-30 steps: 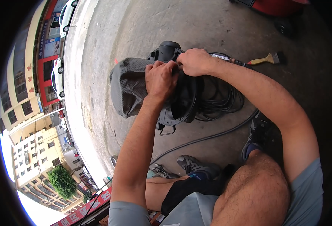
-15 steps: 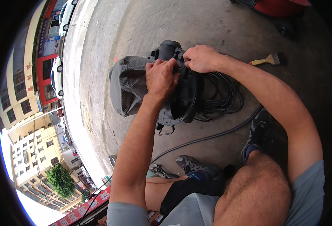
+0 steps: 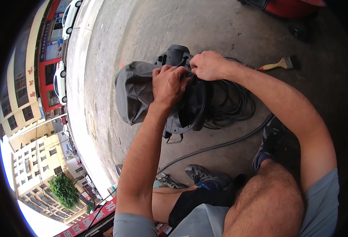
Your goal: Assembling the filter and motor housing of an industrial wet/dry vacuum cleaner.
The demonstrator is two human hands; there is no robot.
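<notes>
A grey cloth filter bag (image 3: 131, 93) covers the left side of a black vacuum cleaner head (image 3: 199, 96), which rests on the floor in front of me. My left hand (image 3: 168, 85) is closed at the bag's edge, its fingers curled over the gathered cloth. Close beside it, my right hand (image 3: 210, 65) pinches at the rim of the head. Its fingertips hide whatever lies between them. Both hands nearly meet over the seam between bag and head. A loose bundle of black cable (image 3: 235, 104) lies against the head's right side.
A paintbrush (image 3: 278, 64) with a yellow handle lies to the right. A thick black hose or cable (image 3: 217, 146) curves across the concrete towards my shoe (image 3: 272, 138). At the far right stands a red object (image 3: 294, 8) with a black wheel. Parked cars (image 3: 60, 81) line the street.
The vacuum head and bag sit slightly lower in view. My left fingers have folded down further, and my right hand has come a little closer to them.
</notes>
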